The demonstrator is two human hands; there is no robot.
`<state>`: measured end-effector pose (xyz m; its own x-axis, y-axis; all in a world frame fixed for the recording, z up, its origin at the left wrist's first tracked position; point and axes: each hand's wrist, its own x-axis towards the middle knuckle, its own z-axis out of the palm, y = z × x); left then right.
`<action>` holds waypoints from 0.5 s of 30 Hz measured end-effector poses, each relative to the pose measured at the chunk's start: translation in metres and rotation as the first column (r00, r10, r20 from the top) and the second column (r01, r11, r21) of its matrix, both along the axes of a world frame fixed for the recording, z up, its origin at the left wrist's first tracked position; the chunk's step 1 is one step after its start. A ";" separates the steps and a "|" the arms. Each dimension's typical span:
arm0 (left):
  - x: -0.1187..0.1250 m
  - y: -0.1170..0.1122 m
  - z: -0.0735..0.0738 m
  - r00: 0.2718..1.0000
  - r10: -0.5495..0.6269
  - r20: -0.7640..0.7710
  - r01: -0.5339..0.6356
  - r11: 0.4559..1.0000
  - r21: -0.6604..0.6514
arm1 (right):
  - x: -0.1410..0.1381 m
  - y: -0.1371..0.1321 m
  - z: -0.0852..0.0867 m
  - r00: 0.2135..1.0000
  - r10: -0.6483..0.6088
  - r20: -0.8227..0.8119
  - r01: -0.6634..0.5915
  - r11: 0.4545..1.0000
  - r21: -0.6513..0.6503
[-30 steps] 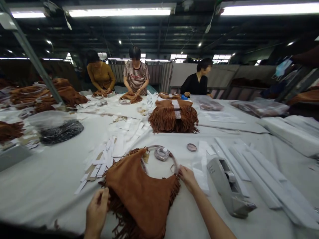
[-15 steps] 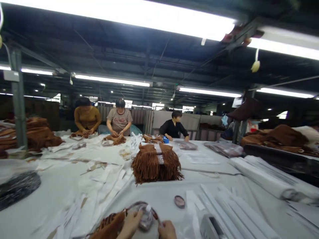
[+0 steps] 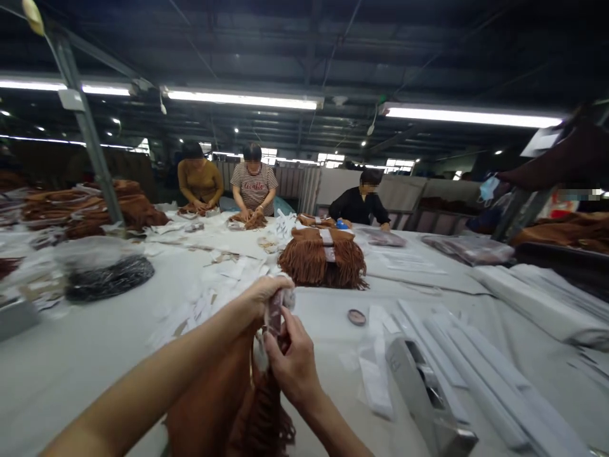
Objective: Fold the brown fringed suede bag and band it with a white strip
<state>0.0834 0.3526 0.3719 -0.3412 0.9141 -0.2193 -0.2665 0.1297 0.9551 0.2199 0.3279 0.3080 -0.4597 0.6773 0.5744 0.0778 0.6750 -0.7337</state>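
From where I stand, the left arm cuts a long diagonal over the desk (image 3: 328,355), its forearm rising from the person's near left to the middle. At its end the left hand (image 3: 269,293) is closed around the top of a wrapped strap (image 3: 275,312), knuckles up, wrist a little bent. The right arm is shorter to the eye, coming in from the near right and angling up to the left. Its hand, the right hand (image 3: 295,358), sits just below the other one, pinching the strap with the thumb on the near side and the fingers bent on the far one. The two hands are close together, one above the other.

Below them hangs the brown bag (image 3: 209,400), close before the person, its dark fringe (image 3: 259,419) toward the right forearm; I can't tell whether its bottom touches the desk. A tape dispenser (image 3: 431,397) lies well to the right, and a fringed bundle (image 3: 304,257) sits beyond the hands.
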 end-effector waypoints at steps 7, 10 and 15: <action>-0.045 -0.161 0.104 0.953 0.034 -0.301 0.022 0.983 0.183 | 0.065 -0.004 -0.008 0.986 -0.074 -0.152 0.047 0.983 -0.175; -0.028 -0.208 0.135 0.923 0.113 -0.369 -0.041 0.980 0.197 | 0.090 0.009 0.001 0.990 -0.063 -0.126 0.052 0.995 -0.090; -0.005 -0.246 0.163 0.926 0.085 -0.368 0.019 0.962 0.272 | 0.117 0.004 0.023 0.969 0.134 -0.209 -0.143 0.989 -0.028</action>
